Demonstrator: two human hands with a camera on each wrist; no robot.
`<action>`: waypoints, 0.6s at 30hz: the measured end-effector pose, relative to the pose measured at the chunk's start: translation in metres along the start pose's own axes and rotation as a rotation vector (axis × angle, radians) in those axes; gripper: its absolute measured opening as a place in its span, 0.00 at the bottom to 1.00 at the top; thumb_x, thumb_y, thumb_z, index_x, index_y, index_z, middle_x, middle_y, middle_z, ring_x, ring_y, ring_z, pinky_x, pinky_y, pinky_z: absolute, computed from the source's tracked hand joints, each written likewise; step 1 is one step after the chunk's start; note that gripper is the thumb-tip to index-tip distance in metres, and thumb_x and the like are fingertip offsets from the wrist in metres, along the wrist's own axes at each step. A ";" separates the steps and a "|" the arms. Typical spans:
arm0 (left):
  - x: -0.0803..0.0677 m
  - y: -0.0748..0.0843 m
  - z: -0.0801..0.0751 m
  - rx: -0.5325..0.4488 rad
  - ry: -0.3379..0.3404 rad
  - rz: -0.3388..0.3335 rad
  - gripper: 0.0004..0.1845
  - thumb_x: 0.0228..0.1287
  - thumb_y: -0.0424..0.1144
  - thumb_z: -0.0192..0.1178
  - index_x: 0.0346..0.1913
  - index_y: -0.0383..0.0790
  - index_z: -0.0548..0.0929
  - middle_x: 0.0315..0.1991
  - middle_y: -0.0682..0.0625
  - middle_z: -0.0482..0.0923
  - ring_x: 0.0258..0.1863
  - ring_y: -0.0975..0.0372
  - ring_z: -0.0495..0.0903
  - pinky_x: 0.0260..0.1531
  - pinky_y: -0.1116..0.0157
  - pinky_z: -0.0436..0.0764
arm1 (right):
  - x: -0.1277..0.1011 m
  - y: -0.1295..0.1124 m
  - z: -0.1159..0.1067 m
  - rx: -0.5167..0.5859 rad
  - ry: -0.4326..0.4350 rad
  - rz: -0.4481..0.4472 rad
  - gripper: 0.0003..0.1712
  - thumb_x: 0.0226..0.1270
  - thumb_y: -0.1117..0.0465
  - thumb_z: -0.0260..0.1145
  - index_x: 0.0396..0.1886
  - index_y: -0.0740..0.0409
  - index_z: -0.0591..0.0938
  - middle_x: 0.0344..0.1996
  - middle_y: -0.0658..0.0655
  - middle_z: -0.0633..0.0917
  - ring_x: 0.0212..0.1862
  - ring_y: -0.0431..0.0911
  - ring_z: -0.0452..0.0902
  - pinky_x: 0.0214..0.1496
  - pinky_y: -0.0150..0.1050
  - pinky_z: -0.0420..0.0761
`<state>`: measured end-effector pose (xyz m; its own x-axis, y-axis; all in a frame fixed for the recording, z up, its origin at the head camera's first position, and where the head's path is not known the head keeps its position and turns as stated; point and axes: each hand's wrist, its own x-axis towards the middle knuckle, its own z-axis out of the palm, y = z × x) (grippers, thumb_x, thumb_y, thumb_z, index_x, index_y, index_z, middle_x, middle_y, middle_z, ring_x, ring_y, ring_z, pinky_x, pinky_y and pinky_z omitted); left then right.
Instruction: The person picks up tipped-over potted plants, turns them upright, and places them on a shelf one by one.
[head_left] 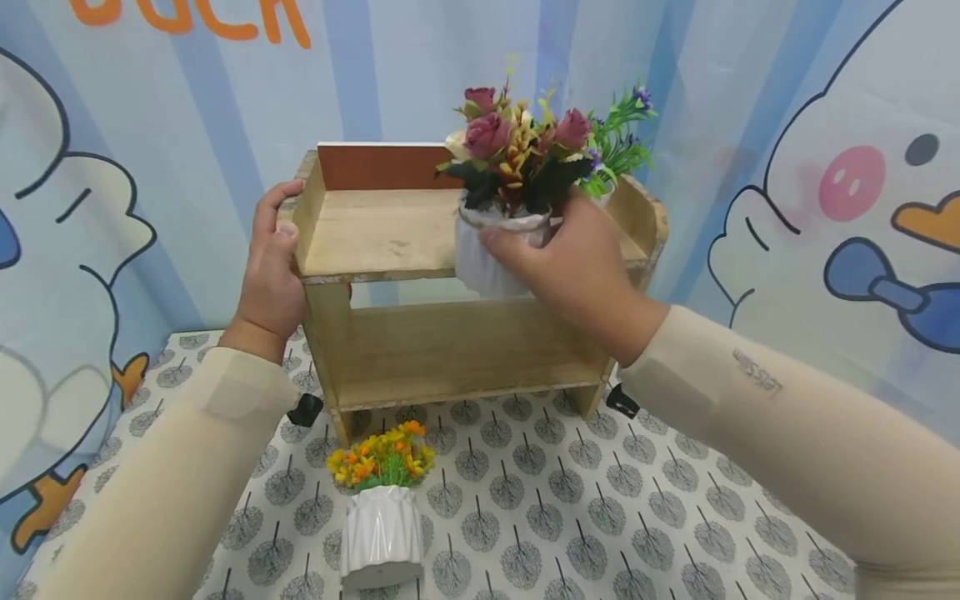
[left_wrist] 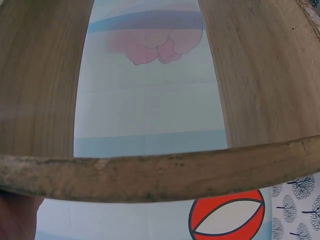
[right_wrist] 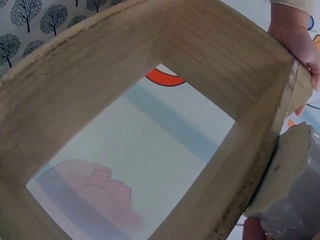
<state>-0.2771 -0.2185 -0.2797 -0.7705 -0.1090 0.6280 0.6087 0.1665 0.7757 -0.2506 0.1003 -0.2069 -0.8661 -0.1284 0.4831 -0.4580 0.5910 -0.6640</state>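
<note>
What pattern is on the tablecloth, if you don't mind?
Grey trees on white across the tablecloth, clearest in the head view.

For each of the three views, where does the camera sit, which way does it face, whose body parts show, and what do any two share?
Head: worn high, looking forward and down at the wooden shelf; left hand grips its left side, right hand holds the pink-flower pot.
Left wrist: beneath the shelf's front edge, facing through to the backdrop; a sliver of hand bottom left.
Right wrist: faces through the shelf opening; the left hand shows top right.
Shared: both wrist views show the shelf.
</note>
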 end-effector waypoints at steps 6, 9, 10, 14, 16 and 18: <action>0.003 0.005 -0.003 0.008 0.005 0.005 0.29 0.78 0.45 0.33 0.77 0.50 0.66 0.66 0.46 0.62 0.46 0.55 0.68 0.48 0.60 0.68 | 0.005 -0.010 0.001 -0.034 -0.035 0.037 0.46 0.62 0.34 0.74 0.73 0.54 0.75 0.60 0.55 0.85 0.58 0.44 0.80 0.60 0.41 0.81; 0.004 0.005 -0.004 0.033 0.011 0.016 0.30 0.77 0.45 0.33 0.77 0.49 0.66 0.68 0.47 0.62 0.50 0.57 0.67 0.51 0.61 0.66 | 0.007 -0.015 0.004 -0.031 -0.052 0.064 0.46 0.63 0.35 0.74 0.73 0.55 0.74 0.62 0.55 0.84 0.59 0.44 0.80 0.60 0.41 0.81; 0.003 0.005 -0.004 0.036 0.016 0.017 0.30 0.77 0.45 0.33 0.77 0.48 0.66 0.68 0.47 0.62 0.50 0.57 0.66 0.51 0.61 0.66 | 0.008 -0.016 0.005 -0.031 -0.056 0.073 0.46 0.63 0.35 0.74 0.74 0.55 0.74 0.62 0.55 0.84 0.59 0.44 0.80 0.60 0.41 0.81; 0.002 0.005 -0.004 0.037 0.027 0.019 0.30 0.76 0.44 0.34 0.77 0.48 0.66 0.68 0.47 0.62 0.50 0.57 0.66 0.52 0.61 0.65 | 0.011 -0.019 0.011 -0.029 -0.065 0.108 0.47 0.64 0.35 0.73 0.75 0.54 0.72 0.63 0.54 0.83 0.59 0.43 0.80 0.58 0.39 0.82; 0.001 0.005 -0.004 0.035 0.027 0.021 0.30 0.76 0.44 0.34 0.77 0.47 0.66 0.68 0.47 0.62 0.52 0.57 0.65 0.54 0.62 0.64 | 0.014 -0.021 0.014 -0.022 -0.072 0.129 0.47 0.65 0.34 0.72 0.76 0.53 0.70 0.64 0.53 0.82 0.60 0.42 0.79 0.59 0.38 0.82; 0.000 0.005 -0.003 0.035 0.026 0.020 0.30 0.76 0.44 0.34 0.77 0.48 0.66 0.69 0.47 0.62 0.53 0.57 0.65 0.54 0.62 0.64 | 0.016 -0.021 0.017 -0.019 -0.071 0.133 0.48 0.65 0.34 0.72 0.77 0.54 0.69 0.66 0.54 0.81 0.62 0.42 0.78 0.62 0.39 0.80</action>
<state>-0.2733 -0.2207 -0.2752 -0.7531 -0.1307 0.6448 0.6162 0.2034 0.7609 -0.2585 0.0722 -0.1949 -0.9312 -0.1033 0.3496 -0.3349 0.6215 -0.7082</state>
